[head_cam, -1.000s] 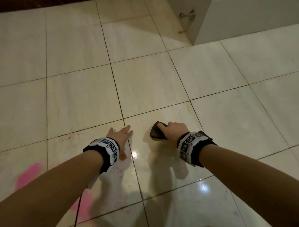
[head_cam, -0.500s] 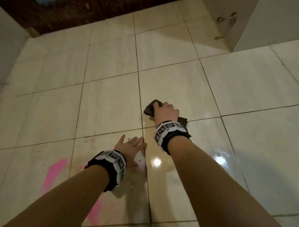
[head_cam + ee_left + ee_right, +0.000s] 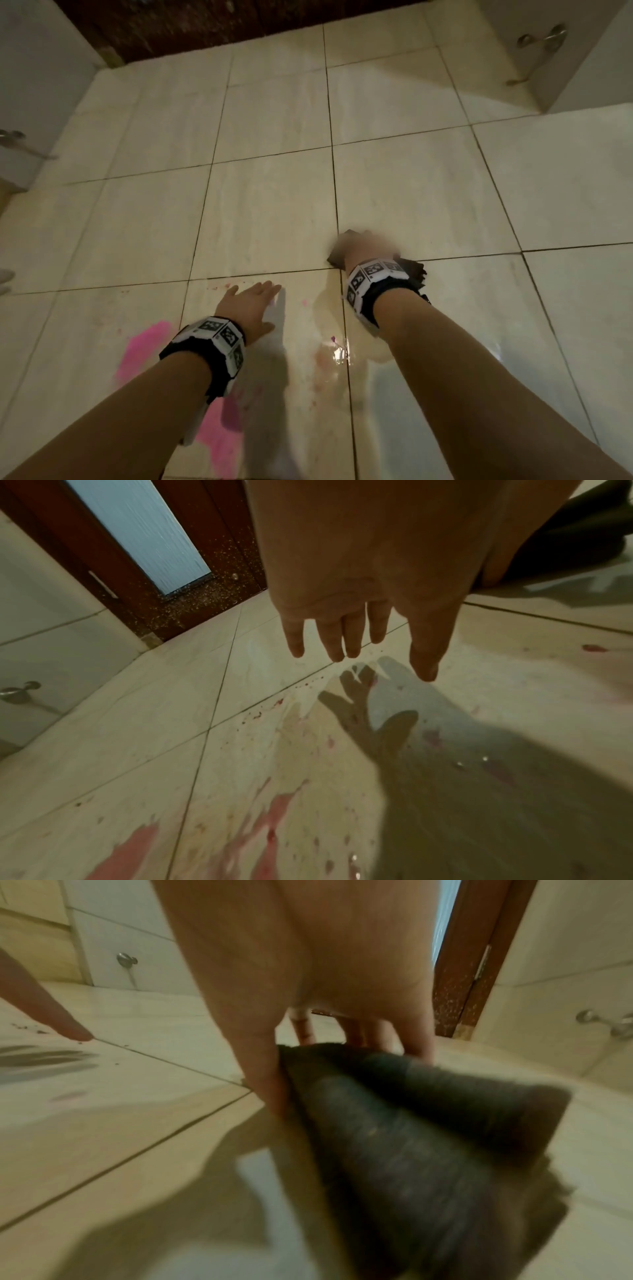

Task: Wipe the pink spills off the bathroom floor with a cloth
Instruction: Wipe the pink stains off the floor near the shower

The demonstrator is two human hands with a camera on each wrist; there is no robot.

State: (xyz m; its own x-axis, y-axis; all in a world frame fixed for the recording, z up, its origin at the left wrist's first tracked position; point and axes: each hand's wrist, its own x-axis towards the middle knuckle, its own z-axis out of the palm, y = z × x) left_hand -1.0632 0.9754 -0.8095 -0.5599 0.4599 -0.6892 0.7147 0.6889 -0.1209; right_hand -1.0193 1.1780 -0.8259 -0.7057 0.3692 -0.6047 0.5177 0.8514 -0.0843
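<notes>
My right hand (image 3: 366,245) presses a dark folded cloth (image 3: 412,270) onto the cream floor tiles at a crossing of grout lines, and it is blurred by motion. In the right wrist view the thumb lies along the side of the cloth (image 3: 411,1137) while the fingers curl over its far edge. My left hand (image 3: 255,291) is flat with straight fingers just above the floor, left of the cloth, holding nothing. Pink spills (image 3: 144,346) lie beside and under my left forearm. More pink smears (image 3: 274,818) and specks show below the left hand (image 3: 380,658).
A dark wooden door (image 3: 205,27) with a frosted pane (image 3: 137,534) closes the far end. Metal taps stick out of the white tiled walls at the right (image 3: 541,37) and left (image 3: 10,137). A wet glossy patch (image 3: 339,353) lies between my forearms.
My right hand has pushed the cloth away from me, over the grout line onto the farther tile. The left hand has stayed flat over the same tile. My view has tilted toward the door.
</notes>
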